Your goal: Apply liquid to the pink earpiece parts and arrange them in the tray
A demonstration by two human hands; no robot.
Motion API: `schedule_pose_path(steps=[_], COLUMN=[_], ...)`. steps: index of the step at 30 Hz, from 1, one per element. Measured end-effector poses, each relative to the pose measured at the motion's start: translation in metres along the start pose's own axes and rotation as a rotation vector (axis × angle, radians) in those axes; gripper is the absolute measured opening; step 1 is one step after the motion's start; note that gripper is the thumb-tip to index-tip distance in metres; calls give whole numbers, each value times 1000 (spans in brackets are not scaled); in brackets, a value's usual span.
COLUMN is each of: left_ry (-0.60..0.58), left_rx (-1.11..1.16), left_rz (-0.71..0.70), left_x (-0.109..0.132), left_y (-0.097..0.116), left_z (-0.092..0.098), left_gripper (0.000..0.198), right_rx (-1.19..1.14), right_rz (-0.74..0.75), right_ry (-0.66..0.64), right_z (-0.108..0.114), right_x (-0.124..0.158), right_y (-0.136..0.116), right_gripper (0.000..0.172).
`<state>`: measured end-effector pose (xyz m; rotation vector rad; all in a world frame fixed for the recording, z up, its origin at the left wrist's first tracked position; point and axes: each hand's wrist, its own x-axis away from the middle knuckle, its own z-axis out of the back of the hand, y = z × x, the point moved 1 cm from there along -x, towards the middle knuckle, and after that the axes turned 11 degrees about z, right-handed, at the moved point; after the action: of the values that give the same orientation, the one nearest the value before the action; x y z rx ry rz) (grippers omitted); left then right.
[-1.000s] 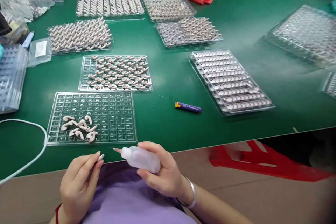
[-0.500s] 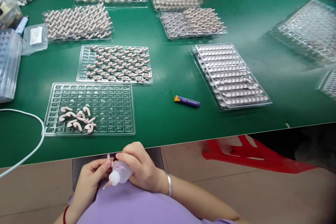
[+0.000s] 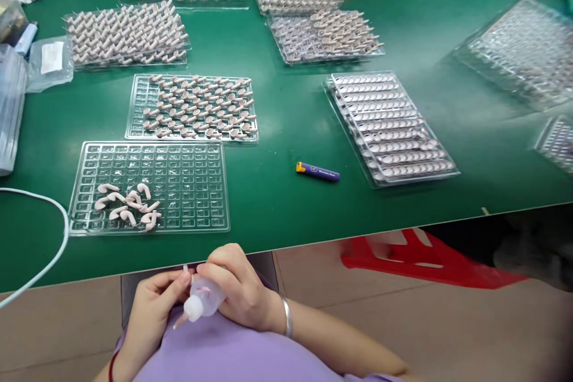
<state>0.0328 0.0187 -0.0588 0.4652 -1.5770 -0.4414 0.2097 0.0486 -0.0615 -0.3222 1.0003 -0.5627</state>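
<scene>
At the lower middle of the frame, the right hand grasps a small squeeze bottle, nozzle pointing down-left. The left hand pinches a tiny part beside it. Further up, a clear tray lies on the green desk.

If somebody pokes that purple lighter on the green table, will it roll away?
Probably not far. The purple lighter lies flat on its long side on the green table, so it would likely slide or spin. It looks small and plastic, so probably light and stiff.
</scene>
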Motion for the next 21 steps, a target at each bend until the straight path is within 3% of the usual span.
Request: schedule_pose_path(steps=[14,16,21], left_ry=[16,43,256], left_rx=[-89,-214,-575], left_rz=[-119,-246,-847], left_x=[7,13,30], left_y=[11,17,35], left_z=[-3,0,7], left_gripper=[32,24,9], right_rx=[-10,-102,-252], right_rz=[-19,-77,-263], right_ry=[-31,-14,114], right_z=[-1,5,29], right_x=[5,4,-5], right_y=[0,1,11], right_gripper=[29,31,34])
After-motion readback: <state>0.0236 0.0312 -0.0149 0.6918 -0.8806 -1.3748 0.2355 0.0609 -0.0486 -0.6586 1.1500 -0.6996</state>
